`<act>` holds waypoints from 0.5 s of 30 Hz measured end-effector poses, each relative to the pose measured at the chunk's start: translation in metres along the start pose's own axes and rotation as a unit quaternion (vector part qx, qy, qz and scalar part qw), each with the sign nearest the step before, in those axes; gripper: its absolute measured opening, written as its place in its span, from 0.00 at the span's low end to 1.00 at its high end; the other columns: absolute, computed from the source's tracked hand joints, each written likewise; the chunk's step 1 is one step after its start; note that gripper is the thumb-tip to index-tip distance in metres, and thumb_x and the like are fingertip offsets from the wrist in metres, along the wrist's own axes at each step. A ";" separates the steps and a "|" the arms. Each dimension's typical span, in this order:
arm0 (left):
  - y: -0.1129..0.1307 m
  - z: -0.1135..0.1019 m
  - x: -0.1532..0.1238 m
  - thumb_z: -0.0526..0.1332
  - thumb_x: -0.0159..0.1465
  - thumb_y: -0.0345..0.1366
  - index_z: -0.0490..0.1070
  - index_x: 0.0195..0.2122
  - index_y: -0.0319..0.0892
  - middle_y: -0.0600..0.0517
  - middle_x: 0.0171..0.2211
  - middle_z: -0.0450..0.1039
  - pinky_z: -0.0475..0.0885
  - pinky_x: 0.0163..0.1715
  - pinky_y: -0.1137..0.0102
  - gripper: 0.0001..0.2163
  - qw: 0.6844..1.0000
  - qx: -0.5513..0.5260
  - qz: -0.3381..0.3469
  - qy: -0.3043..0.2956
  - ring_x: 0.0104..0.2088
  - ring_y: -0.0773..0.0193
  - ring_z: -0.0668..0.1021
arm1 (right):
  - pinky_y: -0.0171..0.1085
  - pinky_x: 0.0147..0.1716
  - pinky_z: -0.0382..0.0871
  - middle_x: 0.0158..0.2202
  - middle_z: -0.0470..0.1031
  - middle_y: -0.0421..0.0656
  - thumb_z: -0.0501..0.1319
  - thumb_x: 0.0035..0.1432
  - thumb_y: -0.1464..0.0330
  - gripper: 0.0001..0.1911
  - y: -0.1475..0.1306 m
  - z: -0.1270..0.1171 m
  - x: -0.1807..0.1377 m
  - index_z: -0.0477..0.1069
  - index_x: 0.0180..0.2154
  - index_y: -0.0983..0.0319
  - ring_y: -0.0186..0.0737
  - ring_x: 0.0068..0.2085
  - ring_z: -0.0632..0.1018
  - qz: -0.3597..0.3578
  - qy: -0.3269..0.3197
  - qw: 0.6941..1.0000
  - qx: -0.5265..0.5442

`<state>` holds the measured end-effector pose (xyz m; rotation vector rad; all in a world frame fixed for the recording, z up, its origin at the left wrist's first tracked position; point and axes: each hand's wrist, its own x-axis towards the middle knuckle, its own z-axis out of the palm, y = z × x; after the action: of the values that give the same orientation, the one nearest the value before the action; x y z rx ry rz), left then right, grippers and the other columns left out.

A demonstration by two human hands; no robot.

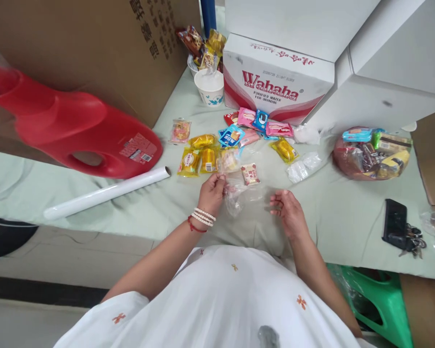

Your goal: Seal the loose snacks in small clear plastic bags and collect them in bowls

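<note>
My left hand (212, 194), with beaded bracelets at the wrist, pinches the edge of a clear plastic bag (235, 197) that lies crumpled on the cloth. To the right, my right hand (287, 210) hovers with fingers loosely curled and apart, nothing in them. Just beyond the bag lies a small cream-and-red snack packet (250, 174). Yellow-wrapped snacks (189, 161) sit past my left hand, and another yellow packet (284, 150) is beyond my right. Pink and blue snack packets (259, 121) are heaped against the white carton.
A Wahaha water carton (275, 82) stands at the back, beside a paper cup (210, 88). Left are a big red jug (83, 125) and a white roll (108, 193). Right are a bowl of snacks (372, 154), a black phone (395, 221) and keys (415, 241). A green stool (382, 302) is below.
</note>
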<state>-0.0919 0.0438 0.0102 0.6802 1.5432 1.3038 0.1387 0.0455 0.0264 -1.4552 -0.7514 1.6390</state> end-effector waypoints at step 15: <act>-0.010 -0.009 -0.017 0.56 0.66 0.59 0.68 0.35 0.45 0.52 0.30 0.74 0.72 0.25 0.70 0.21 0.995 0.101 0.001 0.019 0.33 0.60 0.79 | 0.33 0.16 0.53 0.23 0.68 0.34 0.68 0.52 0.53 0.17 0.007 0.026 0.008 0.69 0.33 0.57 0.31 0.20 0.64 -0.056 0.036 0.997 -0.043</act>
<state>-0.0922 0.0230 0.0054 0.7882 1.7205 1.1781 0.1117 0.0508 0.0211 -1.4963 -0.8575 1.4781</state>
